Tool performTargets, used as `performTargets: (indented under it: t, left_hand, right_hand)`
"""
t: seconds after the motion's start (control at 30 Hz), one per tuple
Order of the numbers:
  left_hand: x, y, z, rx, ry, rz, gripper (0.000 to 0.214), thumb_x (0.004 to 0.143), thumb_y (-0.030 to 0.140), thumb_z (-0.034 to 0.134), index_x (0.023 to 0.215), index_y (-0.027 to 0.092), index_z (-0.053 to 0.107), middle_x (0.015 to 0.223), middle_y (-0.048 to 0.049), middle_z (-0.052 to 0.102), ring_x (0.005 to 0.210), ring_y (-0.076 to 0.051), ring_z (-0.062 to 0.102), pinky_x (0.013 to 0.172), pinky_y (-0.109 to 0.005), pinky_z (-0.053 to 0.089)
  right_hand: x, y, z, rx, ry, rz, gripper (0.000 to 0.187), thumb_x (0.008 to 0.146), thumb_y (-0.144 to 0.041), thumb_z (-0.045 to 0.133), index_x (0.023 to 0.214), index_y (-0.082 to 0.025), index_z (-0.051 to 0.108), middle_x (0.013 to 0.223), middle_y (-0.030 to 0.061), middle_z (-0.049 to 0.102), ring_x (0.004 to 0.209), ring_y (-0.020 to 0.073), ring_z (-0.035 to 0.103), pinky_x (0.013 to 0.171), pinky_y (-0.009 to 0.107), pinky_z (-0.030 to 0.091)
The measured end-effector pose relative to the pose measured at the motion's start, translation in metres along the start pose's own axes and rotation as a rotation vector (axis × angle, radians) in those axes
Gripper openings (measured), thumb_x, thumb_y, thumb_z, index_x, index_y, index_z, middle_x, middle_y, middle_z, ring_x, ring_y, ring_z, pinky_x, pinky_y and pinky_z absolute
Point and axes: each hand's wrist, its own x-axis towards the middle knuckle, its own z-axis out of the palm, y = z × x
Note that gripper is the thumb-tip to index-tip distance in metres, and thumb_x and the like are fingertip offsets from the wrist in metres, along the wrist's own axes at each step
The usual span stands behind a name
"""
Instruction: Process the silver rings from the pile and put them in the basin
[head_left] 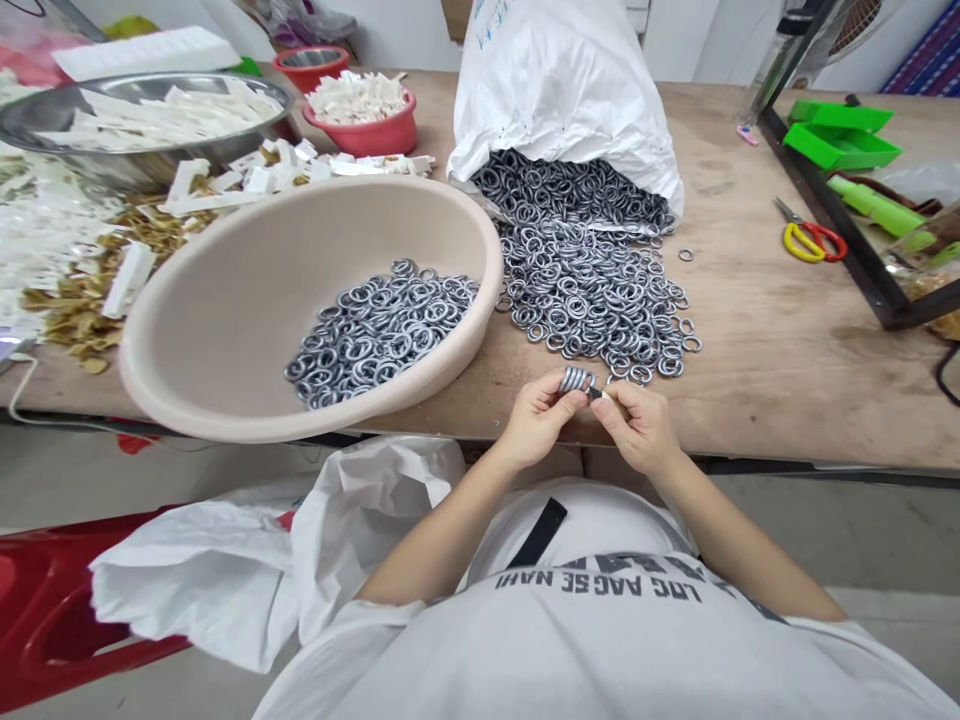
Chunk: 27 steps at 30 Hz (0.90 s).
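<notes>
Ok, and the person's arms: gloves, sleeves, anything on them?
No gloves on the left hand or right hand, and the forearms are bare. The white T-shirt has short sleeves and dark lettering across the front, with a black strap near the collar.

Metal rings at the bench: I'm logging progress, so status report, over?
Left hand grips short stack of grey metal rings. Right hand pinches small piece against it, too small to name. Loose ring pile just ahead, nothing in the way.

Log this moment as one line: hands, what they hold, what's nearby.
left hand: holds metal rings | right hand: pinches small item at rings | nearby: loose rings, beige basin, white sack
</notes>
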Motion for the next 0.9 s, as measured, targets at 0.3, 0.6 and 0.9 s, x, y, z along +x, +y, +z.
performTargets:
  t: [0.3, 0.6, 0.9]
  left_hand:
    - [-0.005, 0.002, -0.002, -0.078, -0.101, 0.023, 0.028, 0.088, 0.043, 0.07, 0.089, 0.016, 0.073, 0.085, -0.0062, 0.069, 0.081, -0.017, 0.063, 0.079, -0.029, 0.049]
    - [0.003, -0.007, 0.008, -0.359, 0.246, -0.097, 0.029, 0.074, 0.039, 0.085, 0.079, 0.017, 0.067, 0.071, 0.0023, 0.062, 0.065, -0.008, 0.053, 0.067, -0.021, 0.045]
    - [0.004, -0.006, 0.009, -0.248, 0.181, -0.094, 0.031, 0.073, 0.037, 0.085, 0.097, 0.018, 0.078, 0.088, -0.003, 0.073, 0.078, -0.013, 0.061, 0.076, -0.024, 0.048]
  right_hand:
    - [0.013, 0.007, 0.0, 0.194, 0.135, 0.196, 0.035, 0.1, -0.048, 0.05, 0.08, -0.021, 0.06, 0.068, -0.0019, 0.053, 0.065, 0.0146, 0.049, 0.063, 0.028, 0.037]
    - [0.01, 0.021, -0.026, -0.42, -0.077, 0.21, 0.016, 0.088, -0.037, 0.07, 0.086, -0.021, 0.071, 0.085, 0.0059, 0.064, 0.075, 0.0202, 0.054, 0.064, 0.031, 0.032]
    - [0.018, -0.005, -0.009, 0.541, -0.005, 0.331, 0.032, 0.095, -0.054, 0.058, 0.087, -0.023, 0.054, 0.066, -0.0052, 0.043, 0.056, 0.0115, 0.038, 0.055, 0.026, 0.033]
